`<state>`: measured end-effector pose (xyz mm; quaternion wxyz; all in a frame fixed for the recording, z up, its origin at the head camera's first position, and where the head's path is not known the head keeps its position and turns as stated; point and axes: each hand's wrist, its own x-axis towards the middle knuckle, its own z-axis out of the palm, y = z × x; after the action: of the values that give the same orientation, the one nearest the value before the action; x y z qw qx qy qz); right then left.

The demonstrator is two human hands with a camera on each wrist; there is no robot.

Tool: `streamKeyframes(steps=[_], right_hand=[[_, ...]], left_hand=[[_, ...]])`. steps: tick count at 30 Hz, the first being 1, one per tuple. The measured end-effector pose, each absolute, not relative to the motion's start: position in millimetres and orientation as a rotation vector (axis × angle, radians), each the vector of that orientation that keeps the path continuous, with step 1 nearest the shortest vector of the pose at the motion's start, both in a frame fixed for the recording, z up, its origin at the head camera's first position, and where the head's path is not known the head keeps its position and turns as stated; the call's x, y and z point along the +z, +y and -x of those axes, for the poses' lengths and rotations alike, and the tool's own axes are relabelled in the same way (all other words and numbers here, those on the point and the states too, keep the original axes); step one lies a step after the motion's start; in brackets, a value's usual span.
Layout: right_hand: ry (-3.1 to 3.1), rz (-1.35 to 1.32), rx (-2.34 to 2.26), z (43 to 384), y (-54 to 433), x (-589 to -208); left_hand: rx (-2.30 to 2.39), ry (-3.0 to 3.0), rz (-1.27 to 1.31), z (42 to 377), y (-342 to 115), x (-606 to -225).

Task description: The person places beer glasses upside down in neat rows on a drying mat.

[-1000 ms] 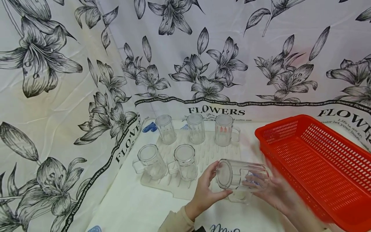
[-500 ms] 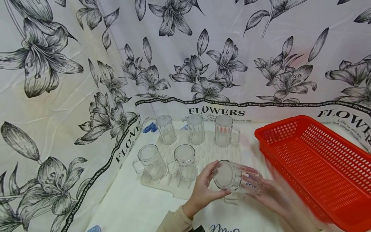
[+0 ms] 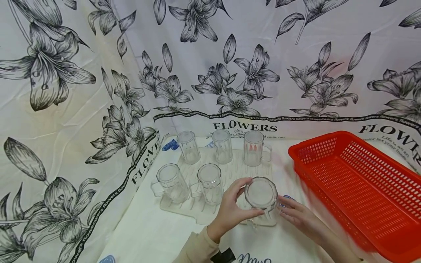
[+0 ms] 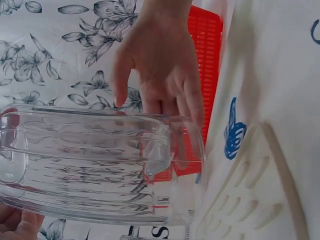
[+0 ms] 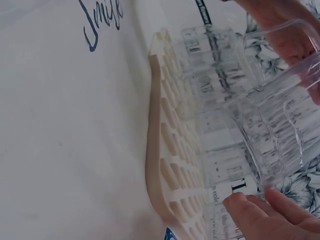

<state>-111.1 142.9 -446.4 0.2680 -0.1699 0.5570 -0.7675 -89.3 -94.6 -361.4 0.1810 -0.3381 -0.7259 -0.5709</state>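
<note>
A clear glass mug [image 3: 261, 193] with a handle is held upside down, base up, over the front right of a beige ridged drying mat [image 3: 179, 210]. My left hand [image 3: 227, 210] grips the mug near its base, thumb on one side and fingers on the other. My right hand [image 3: 300, 219] is beside the mug's right side, fingers fairly straight; in the right wrist view its fingertips [image 5: 237, 200] are close to the rim, and contact is hard to tell. The left wrist view shows the held mug's ribbed wall [image 4: 90, 165] and the right hand [image 4: 165, 65] partly behind it.
Several more glass mugs stand upside down on the mat, including a front one [image 3: 210, 184], a left one [image 3: 172, 184] and a back right one [image 3: 253, 148]. A red perforated basket [image 3: 361, 190] stands at the right. A flower-printed curtain [image 3: 210, 73] hangs behind.
The mug has turned from lying nearly sideways to base up, rim down towards the mat. My right hand has loosened from its rim end and moved slightly lower. My left hand still holds it.
</note>
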Motion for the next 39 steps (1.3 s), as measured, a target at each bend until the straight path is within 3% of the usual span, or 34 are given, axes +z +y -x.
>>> streamKeyframes(steps=[9,21,32,39], right_hand=[[1.361,0.583,-2.122,110.0,146.6,-448.2],[1.524,0.383,-2.071,103.5,147.2,-454.5],[1.29,0.537,-2.145,104.2,145.8,-450.8],[1.561,0.393,-1.904,102.7,144.3,-437.4]], left_hand=[[-1.661,-2.182,0.678,102.2,-94.3,-355.5],[-1.558,-2.279,0.476,142.3,-90.2,-405.5],[-1.596,-2.374,0.475,137.7,-98.2,-410.1],[-1.438,-2.539,0.521,132.5,-105.0,-402.6]])
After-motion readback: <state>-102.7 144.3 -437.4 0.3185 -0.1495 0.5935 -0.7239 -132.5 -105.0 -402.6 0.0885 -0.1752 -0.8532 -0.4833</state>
